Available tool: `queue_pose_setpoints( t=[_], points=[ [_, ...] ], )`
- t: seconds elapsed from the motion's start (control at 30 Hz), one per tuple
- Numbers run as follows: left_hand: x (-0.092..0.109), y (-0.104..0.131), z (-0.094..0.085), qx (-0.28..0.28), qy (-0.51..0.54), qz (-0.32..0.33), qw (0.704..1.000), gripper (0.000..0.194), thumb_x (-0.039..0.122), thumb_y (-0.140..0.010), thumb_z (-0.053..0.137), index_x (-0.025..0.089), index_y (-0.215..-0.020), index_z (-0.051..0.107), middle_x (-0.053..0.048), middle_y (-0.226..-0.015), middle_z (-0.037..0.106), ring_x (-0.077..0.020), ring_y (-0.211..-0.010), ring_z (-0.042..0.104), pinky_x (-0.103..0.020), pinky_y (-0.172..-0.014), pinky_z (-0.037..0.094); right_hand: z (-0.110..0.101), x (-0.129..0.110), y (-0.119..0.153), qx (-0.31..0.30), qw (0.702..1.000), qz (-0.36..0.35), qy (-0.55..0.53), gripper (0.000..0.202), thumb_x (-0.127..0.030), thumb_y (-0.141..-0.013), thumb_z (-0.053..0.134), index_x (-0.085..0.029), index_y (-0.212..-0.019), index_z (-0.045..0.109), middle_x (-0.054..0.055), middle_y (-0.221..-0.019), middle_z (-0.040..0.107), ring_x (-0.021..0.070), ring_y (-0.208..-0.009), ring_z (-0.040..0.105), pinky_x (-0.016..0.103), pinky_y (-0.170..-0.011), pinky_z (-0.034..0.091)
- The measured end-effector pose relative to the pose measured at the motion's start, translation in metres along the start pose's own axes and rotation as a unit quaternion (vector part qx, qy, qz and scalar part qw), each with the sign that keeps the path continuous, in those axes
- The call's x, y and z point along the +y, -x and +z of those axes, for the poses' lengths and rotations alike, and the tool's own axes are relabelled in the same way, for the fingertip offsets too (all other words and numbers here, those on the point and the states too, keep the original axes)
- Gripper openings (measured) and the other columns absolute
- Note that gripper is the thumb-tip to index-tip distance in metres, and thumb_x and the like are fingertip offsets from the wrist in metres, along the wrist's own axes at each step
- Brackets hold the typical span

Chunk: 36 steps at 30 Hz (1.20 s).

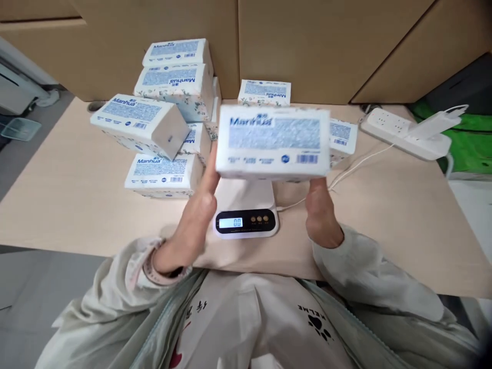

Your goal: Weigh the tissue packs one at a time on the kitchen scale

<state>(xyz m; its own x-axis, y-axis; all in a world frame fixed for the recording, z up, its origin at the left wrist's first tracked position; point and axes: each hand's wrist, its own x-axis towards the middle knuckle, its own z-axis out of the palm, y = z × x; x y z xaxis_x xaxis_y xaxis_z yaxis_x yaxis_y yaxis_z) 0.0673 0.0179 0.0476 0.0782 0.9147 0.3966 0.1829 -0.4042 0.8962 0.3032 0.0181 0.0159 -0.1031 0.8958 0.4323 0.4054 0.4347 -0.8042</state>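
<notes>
Between my two hands a white and blue pack of tissues (pixel 272 141) is held up above a white digital scale (pixel 246 223). My left hand (pixel 196 220) presses against the pack's left end, its fingers partly hidden behind it. At the lower right corner, my right hand (pixel 322 212) grips the pack from the side and below, most fingers out of sight. The scale's lit display reads 0.0, and the pack covers the back of its platform.
Several similar tissue packs (pixel 165 169) are piled on the left of the table (pixel 384 220). Behind the held pack stand another pack (pixel 265 92) and one more (pixel 343 136) to the right. A power strip (pixel 403 132) lies at the back right, with a white cable (pixel 357 166) running towards the scale.
</notes>
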Motion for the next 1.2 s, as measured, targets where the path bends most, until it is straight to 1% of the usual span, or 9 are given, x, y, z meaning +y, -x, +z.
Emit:
queue_pose_setpoints(
  t=[0.07,0.13,0.3,0.37,0.47,0.6,0.7,0.93,1.2],
  points=[
    [0.002,0.028,-0.014,-0.018,0.011,-0.001,1.000,0.081,0.082,-0.105,0.035,0.040,-0.175,0.036,0.002,-0.183,0.035,-0.0364,-0.172,0.028,-0.059,-0.145,0.026,0.009,-0.003,0.006,-0.047,0.997,-0.046,-0.032,0.058,-0.059,-0.113,0.036,-0.043,-0.169,0.039,0.003,-0.167,0.057,0.0332,-0.164,0.046,0.063,-0.140,0.033],
    [-0.002,0.047,-0.026,-0.033,0.020,-0.012,0.999,0.080,0.077,-0.107,0.039,0.038,-0.176,0.032,0.001,-0.185,0.030,-0.0352,-0.174,0.022,-0.057,-0.146,0.019,0.016,-0.003,0.009,-0.075,0.993,-0.074,-0.051,0.060,-0.052,-0.114,0.036,-0.040,-0.173,0.034,0.004,-0.174,0.051,0.0324,-0.167,0.042,0.063,-0.140,0.034],
    [-0.025,0.066,-0.043,-0.066,0.010,-0.042,0.997,0.074,0.066,-0.110,0.046,0.033,-0.175,0.036,-0.002,-0.185,0.029,-0.0302,-0.176,0.013,-0.048,-0.147,0.013,0.025,0.009,0.017,-0.091,0.995,-0.037,-0.027,0.063,-0.055,-0.114,0.036,-0.042,-0.175,0.028,0.004,-0.175,0.050,0.0322,-0.169,0.038,0.066,-0.138,0.034],
    [-0.033,0.067,-0.045,-0.050,0.012,-0.038,0.998,0.074,0.066,-0.110,0.047,0.033,-0.175,0.037,-0.003,-0.185,0.030,-0.0300,-0.176,0.017,-0.047,-0.147,0.016,0.026,0.018,0.022,-0.082,0.996,-0.016,-0.027,0.064,-0.059,-0.113,0.034,-0.042,-0.175,0.027,0.003,-0.177,0.046,0.0314,-0.169,0.039,0.065,-0.139,0.033],
    [-0.042,0.066,-0.044,-0.029,0.034,-0.034,0.998,0.076,0.068,-0.109,0.047,0.036,-0.176,0.032,-0.002,-0.186,0.028,-0.0301,-0.175,0.021,-0.046,-0.146,0.020,0.026,0.029,0.027,-0.010,0.999,0.010,-0.043,0.069,-0.064,-0.111,0.034,-0.040,-0.175,0.027,0.005,-0.179,0.044,0.0325,-0.167,0.041,0.064,-0.138,0.035],
    [-0.048,0.065,-0.043,-0.025,0.041,-0.029,0.998,0.072,0.065,-0.112,0.040,0.036,-0.177,0.030,0.002,-0.187,0.023,-0.0272,-0.176,0.019,-0.042,-0.145,0.023,0.022,0.034,0.024,0.107,0.992,0.020,-0.070,0.063,-0.062,-0.110,0.040,-0.040,-0.169,0.043,0.008,-0.167,0.059,0.0371,-0.157,0.055,0.070,-0.127,0.044],
    [-0.048,0.066,-0.044,-0.023,0.048,-0.037,0.998,0.072,0.066,-0.112,0.040,0.036,-0.177,0.030,0.002,-0.187,0.022,-0.0275,-0.176,0.017,-0.042,-0.146,0.022,0.018,0.030,0.021,0.148,0.984,0.043,-0.084,0.055,-0.060,-0.110,0.043,-0.042,-0.160,0.056,0.007,-0.155,0.068,0.0368,-0.151,0.060,0.069,-0.125,0.045],
    [-0.044,0.066,-0.044,-0.015,0.071,-0.074,0.995,0.074,0.068,-0.110,0.045,0.036,-0.176,0.033,-0.001,-0.185,0.030,-0.0311,-0.174,0.025,-0.046,-0.145,0.027,0.016,0.028,0.023,0.142,0.985,0.066,-0.075,0.058,-0.063,-0.109,0.042,-0.034,-0.153,0.065,0.009,-0.149,0.074,0.0357,-0.143,0.067,0.066,-0.122,0.049],
    [-0.039,0.063,-0.043,-0.007,0.059,-0.079,0.995,0.072,0.069,-0.111,0.041,0.035,-0.174,0.038,0.000,-0.182,0.037,-0.0324,-0.173,0.030,-0.048,-0.143,0.030,0.016,0.028,0.023,0.133,0.985,0.086,-0.065,0.058,-0.059,-0.113,0.033,-0.031,-0.141,0.075,0.007,-0.138,0.078,0.0331,-0.134,0.069,0.064,-0.126,0.044]
  ],
)
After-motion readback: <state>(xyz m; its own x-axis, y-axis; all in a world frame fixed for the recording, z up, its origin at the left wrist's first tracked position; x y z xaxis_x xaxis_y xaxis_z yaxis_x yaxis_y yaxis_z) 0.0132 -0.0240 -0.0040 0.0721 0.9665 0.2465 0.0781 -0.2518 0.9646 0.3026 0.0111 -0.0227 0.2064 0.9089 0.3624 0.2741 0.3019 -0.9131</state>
